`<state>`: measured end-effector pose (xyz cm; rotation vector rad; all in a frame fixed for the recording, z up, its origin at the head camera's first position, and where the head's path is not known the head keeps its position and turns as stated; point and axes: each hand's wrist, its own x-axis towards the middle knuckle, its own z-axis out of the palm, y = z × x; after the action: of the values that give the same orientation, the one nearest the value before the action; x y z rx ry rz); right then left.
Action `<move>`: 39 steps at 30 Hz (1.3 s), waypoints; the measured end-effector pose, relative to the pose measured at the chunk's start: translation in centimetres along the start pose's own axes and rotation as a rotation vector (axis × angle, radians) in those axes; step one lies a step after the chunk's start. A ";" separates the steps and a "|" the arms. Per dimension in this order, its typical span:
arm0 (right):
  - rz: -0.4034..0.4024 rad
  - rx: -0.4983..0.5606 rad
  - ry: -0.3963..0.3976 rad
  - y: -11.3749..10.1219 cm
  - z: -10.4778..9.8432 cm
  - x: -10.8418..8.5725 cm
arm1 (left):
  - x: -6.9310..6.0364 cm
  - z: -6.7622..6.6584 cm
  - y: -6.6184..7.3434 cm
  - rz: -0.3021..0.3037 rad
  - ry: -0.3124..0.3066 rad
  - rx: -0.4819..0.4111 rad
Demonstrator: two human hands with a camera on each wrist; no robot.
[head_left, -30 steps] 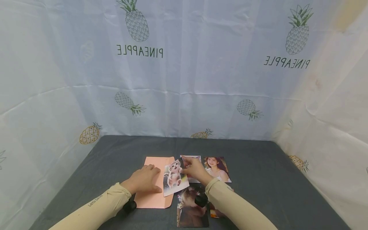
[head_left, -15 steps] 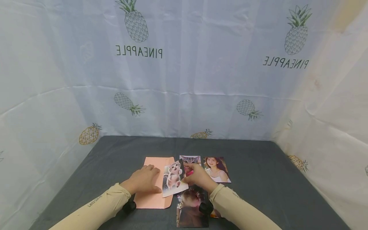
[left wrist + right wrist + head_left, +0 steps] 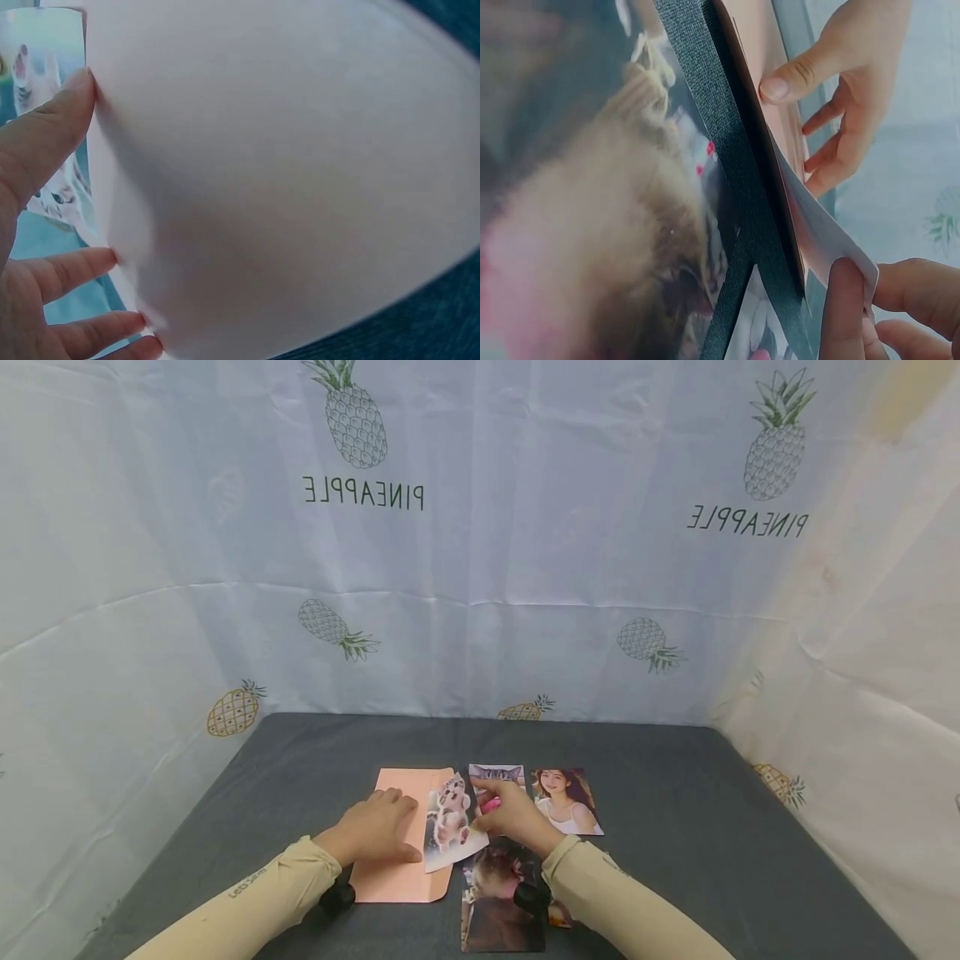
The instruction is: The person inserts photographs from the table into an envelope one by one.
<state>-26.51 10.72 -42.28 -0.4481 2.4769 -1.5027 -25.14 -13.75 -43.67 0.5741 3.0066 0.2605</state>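
A kitten photo (image 3: 452, 827) lies tilted across the right side of a pink envelope (image 3: 386, 885), its right edge pinched between thumb and fingers of my right hand (image 3: 517, 817). In the right wrist view the photo (image 3: 826, 229) bends up at the pinched corner, and its far part is hidden by the envelope's edge. My left hand (image 3: 375, 829) rests spread on the envelope, thumb near the photo's left edge. The left wrist view shows fingertips of that hand (image 3: 56, 285) touching the pink paper (image 3: 300, 172).
Right of the envelope lie a tabby cat photo (image 3: 497, 772), a photo of a person in a white top (image 3: 567, 802), and a dark animal photo (image 3: 502, 927). Another photo (image 3: 558, 916) is partly under my right forearm. All are on the dark cloth table (image 3: 652, 785).
My right hand's grip has slid lower along the kitten photo's right edge, and the photo has shifted slightly left, uncovering more of the tabby photo. My left hand has stayed put.
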 end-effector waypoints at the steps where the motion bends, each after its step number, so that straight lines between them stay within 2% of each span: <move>1: -0.003 -0.001 0.000 0.0 0.0 0.0 | 0.0 0.0 0.0 -0.001 0.000 0.000; 17: -0.015 0.006 0.023 0.1 0.5 -0.1 | 0.0 -0.2 0.1 -0.003 -0.009 -0.016; 39: -0.052 -0.037 -0.006 -0.1 0.5 -0.1 | 0.1 -0.2 0.1 -0.001 -0.011 -0.027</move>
<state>-26.23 10.28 -42.41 -0.5268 2.5103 -1.4751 -25.19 -13.67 -43.51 0.5691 2.9877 0.2971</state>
